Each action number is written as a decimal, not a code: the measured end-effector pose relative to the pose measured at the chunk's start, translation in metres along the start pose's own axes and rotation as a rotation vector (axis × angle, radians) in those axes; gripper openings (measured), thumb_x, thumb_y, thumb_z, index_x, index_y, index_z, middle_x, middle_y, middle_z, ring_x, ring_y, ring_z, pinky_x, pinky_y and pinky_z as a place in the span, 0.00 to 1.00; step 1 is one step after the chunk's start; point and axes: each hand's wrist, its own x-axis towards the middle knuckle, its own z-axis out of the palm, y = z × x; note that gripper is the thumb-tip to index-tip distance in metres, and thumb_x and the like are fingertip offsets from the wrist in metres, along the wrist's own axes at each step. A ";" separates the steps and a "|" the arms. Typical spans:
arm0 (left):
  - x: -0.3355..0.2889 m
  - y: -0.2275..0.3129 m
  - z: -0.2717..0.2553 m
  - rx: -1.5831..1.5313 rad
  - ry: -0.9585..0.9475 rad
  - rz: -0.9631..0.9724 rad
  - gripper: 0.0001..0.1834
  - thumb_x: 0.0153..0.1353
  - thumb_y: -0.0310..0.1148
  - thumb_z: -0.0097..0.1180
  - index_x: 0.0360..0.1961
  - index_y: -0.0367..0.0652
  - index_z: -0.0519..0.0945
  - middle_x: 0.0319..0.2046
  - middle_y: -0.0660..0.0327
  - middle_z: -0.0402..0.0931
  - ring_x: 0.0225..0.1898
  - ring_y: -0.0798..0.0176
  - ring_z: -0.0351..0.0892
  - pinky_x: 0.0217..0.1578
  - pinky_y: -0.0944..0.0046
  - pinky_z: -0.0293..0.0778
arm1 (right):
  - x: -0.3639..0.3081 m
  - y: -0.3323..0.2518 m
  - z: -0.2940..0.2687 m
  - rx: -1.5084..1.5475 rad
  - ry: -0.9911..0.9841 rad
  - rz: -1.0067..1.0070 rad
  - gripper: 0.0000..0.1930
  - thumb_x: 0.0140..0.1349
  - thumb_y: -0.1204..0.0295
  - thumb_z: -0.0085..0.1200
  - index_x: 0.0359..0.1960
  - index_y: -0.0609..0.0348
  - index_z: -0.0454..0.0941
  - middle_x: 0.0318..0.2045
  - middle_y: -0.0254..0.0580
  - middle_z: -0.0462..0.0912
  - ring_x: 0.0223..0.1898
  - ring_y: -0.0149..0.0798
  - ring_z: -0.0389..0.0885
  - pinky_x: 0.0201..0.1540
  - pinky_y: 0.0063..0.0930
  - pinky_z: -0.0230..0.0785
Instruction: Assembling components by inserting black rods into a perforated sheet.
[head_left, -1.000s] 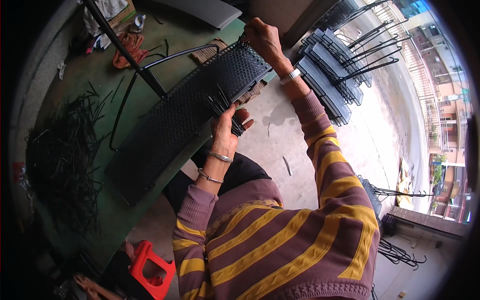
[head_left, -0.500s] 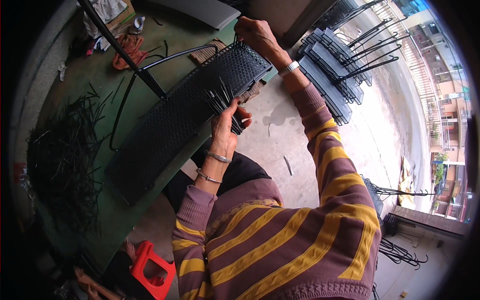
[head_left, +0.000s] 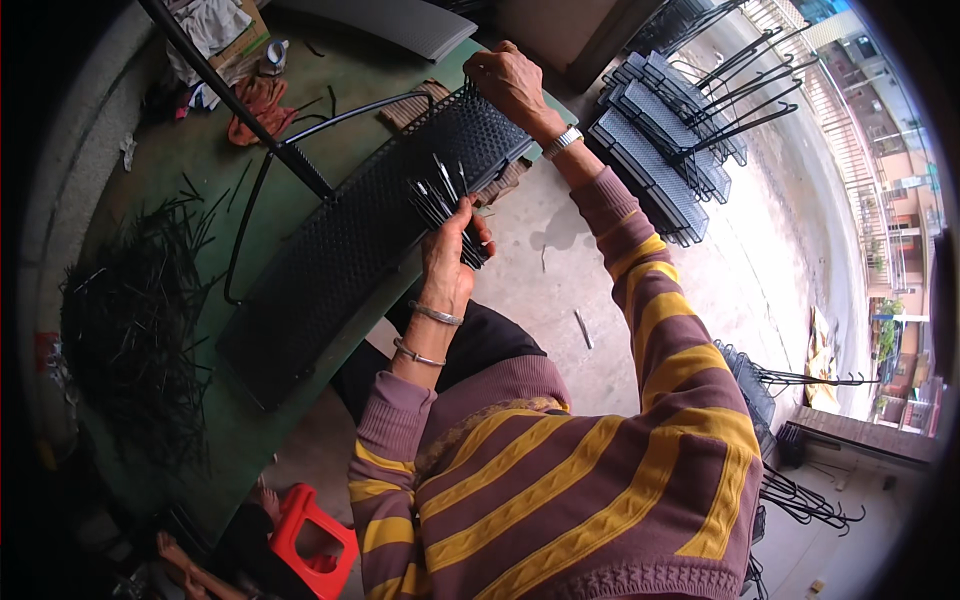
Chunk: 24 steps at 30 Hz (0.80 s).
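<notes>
A long black perforated metal panel point(head_left: 330, 250) lies slantwise on the green table, with a bent black rod frame point(head_left: 237, 230) and a thick black bar point(head_left: 270, 135) against its left side. Over the panel's right edge, my left hand point(head_left: 452, 265) is closed round a bunch of thin black strips point(head_left: 437, 203), their ends fanning upward. My right hand point(head_left: 508, 88) is at the panel's far end, fingers bent down and pinched at its rim. What those fingertips hold is hidden under the hand.
A tangled heap of black strips point(head_left: 135, 340) covers the table's left part. Farther back lie an orange-brown cloth point(head_left: 260, 112) and a grey panel point(head_left: 400, 25). Stacked mesh racks point(head_left: 660, 140) with hooked rods stand on the floor at right. A red stool point(head_left: 312, 545) and another person's arm point(head_left: 195, 570) are at lower left.
My right hand has shifted slightly left and down along the panel's far end. My left hand keeps its place with the bunch of strips, tilted a little differently.
</notes>
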 end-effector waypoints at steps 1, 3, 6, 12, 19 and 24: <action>0.000 0.000 0.001 -0.003 0.003 0.001 0.11 0.64 0.40 0.59 0.40 0.44 0.79 0.21 0.65 0.73 0.19 0.69 0.70 0.21 0.65 0.69 | -0.002 0.001 0.001 0.001 0.000 0.001 0.06 0.55 0.67 0.54 0.31 0.47 0.83 0.29 0.48 0.79 0.33 0.50 0.80 0.31 0.43 0.71; 0.000 0.000 0.001 -0.027 -0.016 0.005 0.12 0.64 0.40 0.59 0.41 0.43 0.79 0.21 0.65 0.72 0.19 0.70 0.69 0.21 0.66 0.68 | -0.007 0.000 0.003 0.011 0.145 -0.007 0.06 0.54 0.67 0.54 0.29 0.47 0.84 0.30 0.50 0.78 0.33 0.50 0.79 0.30 0.43 0.70; -0.002 0.003 0.003 -0.044 -0.034 0.021 0.14 0.64 0.40 0.59 0.44 0.42 0.79 0.20 0.66 0.71 0.19 0.70 0.68 0.20 0.67 0.67 | -0.012 -0.006 0.002 0.012 0.148 0.042 0.06 0.54 0.67 0.54 0.27 0.48 0.84 0.29 0.51 0.78 0.33 0.51 0.79 0.31 0.44 0.70; -0.003 0.011 0.005 0.040 -0.053 0.018 0.16 0.65 0.41 0.58 0.49 0.44 0.77 0.25 0.65 0.74 0.24 0.67 0.73 0.23 0.66 0.69 | -0.016 0.000 -0.006 -0.103 0.073 0.046 0.09 0.56 0.63 0.55 0.32 0.49 0.85 0.29 0.54 0.78 0.33 0.54 0.78 0.33 0.44 0.69; -0.004 0.015 0.006 0.089 -0.005 0.016 0.13 0.62 0.39 0.61 0.45 0.46 0.81 0.30 0.63 0.80 0.29 0.63 0.80 0.23 0.67 0.69 | -0.038 -0.030 -0.049 0.143 -0.240 0.207 0.16 0.62 0.57 0.57 0.49 0.47 0.83 0.36 0.47 0.82 0.40 0.44 0.81 0.41 0.36 0.73; -0.008 0.017 0.011 0.127 -0.030 0.031 0.13 0.60 0.40 0.63 0.42 0.44 0.82 0.33 0.62 0.83 0.30 0.66 0.83 0.24 0.69 0.67 | -0.068 -0.062 -0.090 0.904 -0.615 0.263 0.18 0.64 0.62 0.58 0.47 0.65 0.81 0.32 0.37 0.84 0.33 0.27 0.80 0.37 0.23 0.74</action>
